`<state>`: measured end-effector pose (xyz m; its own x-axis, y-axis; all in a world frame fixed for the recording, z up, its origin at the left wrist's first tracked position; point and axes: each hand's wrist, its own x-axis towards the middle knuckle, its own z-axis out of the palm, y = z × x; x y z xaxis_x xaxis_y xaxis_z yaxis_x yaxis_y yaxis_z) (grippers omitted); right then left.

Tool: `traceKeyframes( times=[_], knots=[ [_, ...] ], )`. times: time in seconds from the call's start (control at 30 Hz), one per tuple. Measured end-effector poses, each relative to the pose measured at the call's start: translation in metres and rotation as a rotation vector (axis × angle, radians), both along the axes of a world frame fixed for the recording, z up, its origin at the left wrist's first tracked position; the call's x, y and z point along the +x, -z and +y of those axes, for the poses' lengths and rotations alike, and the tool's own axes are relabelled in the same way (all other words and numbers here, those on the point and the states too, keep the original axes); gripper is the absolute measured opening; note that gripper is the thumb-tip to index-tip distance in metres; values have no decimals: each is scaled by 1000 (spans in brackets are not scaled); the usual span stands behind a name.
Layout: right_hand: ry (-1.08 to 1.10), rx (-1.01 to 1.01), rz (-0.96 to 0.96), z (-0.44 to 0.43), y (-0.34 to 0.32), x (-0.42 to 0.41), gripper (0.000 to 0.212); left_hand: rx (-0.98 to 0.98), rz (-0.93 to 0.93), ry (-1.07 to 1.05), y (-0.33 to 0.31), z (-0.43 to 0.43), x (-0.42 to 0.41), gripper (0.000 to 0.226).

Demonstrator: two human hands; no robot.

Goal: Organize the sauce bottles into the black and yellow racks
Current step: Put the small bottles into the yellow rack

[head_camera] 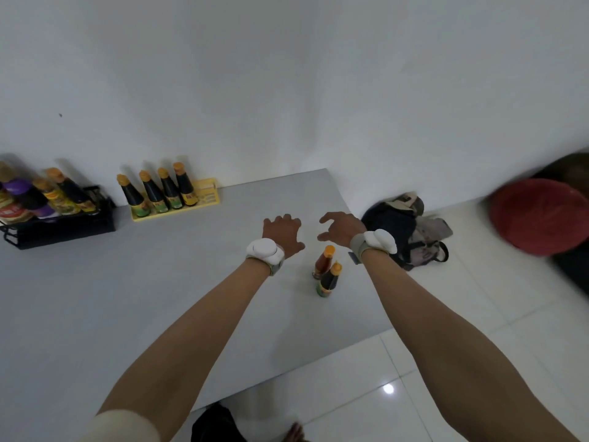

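Two orange-capped bottles stood upright, touching, on grey table: red sauce bottle, dark sauce bottle. Left hand and right hand spread empty above. Yellow rack filled with four dark bottles; black rack crowded.

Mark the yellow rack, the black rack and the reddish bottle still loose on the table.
yellow rack [208,189]: head view, bare right end.
black rack [63,226]: head view, front wall.
reddish bottle [322,261]: head view, middle of its body.

loose bottles: I see a red-sauce bottle and a dark bottle, upright, touching
yellow rack: four dark bottles
black rack: mixed bottles
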<state>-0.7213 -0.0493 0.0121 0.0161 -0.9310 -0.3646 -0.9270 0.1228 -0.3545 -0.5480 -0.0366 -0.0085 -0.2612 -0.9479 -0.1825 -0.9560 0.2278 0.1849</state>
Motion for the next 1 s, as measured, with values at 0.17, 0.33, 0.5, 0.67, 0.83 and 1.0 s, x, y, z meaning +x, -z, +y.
traceKeyframes(
  times=[0.17, 0.33, 0.5, 0.67, 0.83, 1.0],
  knots=[
    [5, 47, -21, 18, 17, -18, 48, 146, 125, -1, 19, 15, -30, 57],
    [50, 51, -45, 36, 27, -30, 59, 160, 175, -3, 26, 27, -50, 55],
    [52, 70, -76, 48, 27, -41, 61, 145, 209, 30, 17, 30, -65, 54],
    [102, 164, -162, 56, 26, -47, 53, 146, 204, 65, 13, 32, -70, 53],
    [102, 267, -235, 63, 20, -47, 43, 100, 208, 51, 8, 35, -70, 39],
    [82, 248, -215, 71, 29, -40, 49, 63, 143, 57, 6, 35, -62, 31]
  ],
)
